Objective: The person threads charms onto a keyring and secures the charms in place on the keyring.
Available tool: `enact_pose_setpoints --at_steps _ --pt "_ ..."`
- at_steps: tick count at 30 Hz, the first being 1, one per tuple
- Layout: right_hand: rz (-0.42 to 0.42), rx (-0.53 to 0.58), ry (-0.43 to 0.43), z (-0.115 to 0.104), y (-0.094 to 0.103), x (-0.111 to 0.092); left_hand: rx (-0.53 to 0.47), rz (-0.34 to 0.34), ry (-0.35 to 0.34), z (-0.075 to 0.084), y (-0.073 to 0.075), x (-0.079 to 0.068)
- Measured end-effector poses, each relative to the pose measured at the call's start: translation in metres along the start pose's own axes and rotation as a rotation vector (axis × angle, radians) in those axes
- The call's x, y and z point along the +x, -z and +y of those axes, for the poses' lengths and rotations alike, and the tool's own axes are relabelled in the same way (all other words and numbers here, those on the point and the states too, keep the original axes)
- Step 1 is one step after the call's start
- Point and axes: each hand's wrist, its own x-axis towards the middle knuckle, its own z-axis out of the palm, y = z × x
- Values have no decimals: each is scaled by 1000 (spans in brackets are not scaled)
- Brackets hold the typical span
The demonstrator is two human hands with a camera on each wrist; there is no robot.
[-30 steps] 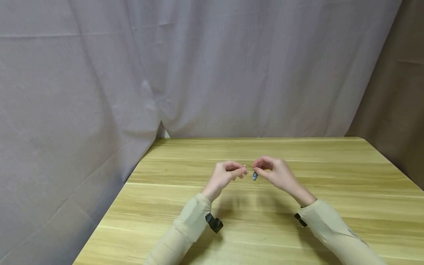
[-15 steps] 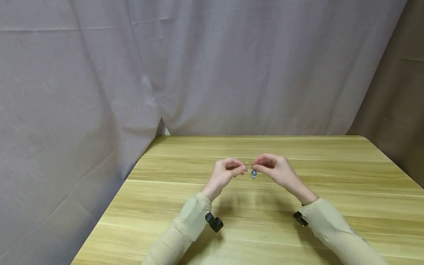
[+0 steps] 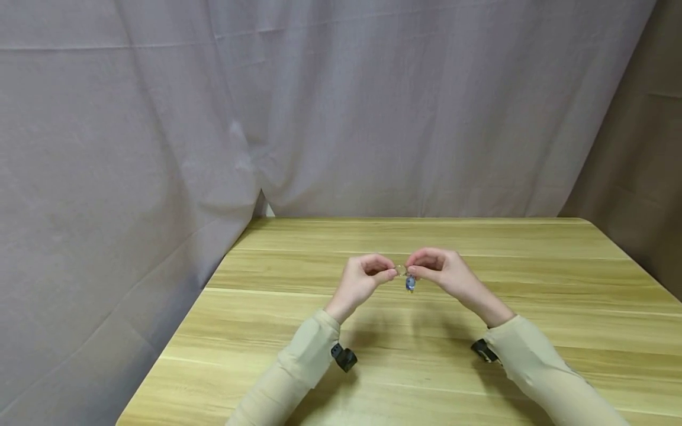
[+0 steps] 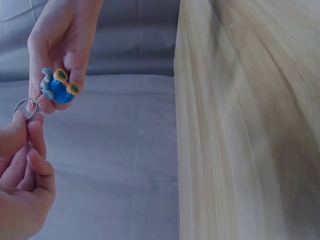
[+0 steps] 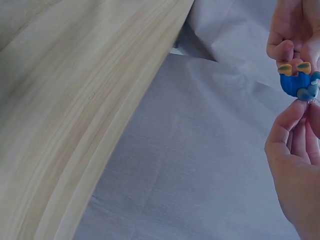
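Observation:
Thumb and fingers of my left hand [image 3: 358,283] pinch one side of a thin metal key ring [image 4: 25,99]. Across from it, my right hand [image 3: 452,283] pinches the keychain's link at the other side of the ring. A small blue figure [image 4: 61,92] with orange-and-green feet dangles from that link, just below the right fingertips in the head view. From the right wrist view the figure [image 5: 295,85] shows its light blue-grey head close to the right fingertips. Both hands are held up over the wooden table [image 3: 405,384]. The link itself is mostly hidden by the fingers.
Grey cloth [image 3: 341,118] hangs behind and to the left of the table, with a darker brown cloth [image 3: 634,148] on the right. A black strap-on camera [image 3: 344,357] sits at the left wrist, another black device [image 3: 483,350] at the right.
Both hands keep hold of the keychain and barely shift. The dangling figure has swung and turned a little beneath the right fingers. The head view has tilted slightly.

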Motion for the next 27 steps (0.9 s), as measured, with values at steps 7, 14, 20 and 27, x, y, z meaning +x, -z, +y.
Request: enact_pose_setpoints --at_steps 7,14,20,27 --pt "-54 -32 7 2 0 0 96 2 -49 2 0 -1" --pt "-81 -23 15 2 0 -2 79 22 -53 5 0 -3" --pt "-93 -11 45 2 0 -3 -6 19 -21 7 -1 -4" --pt "-98 -14 54 1 0 -4 -210 6 34 3 -5 -5"
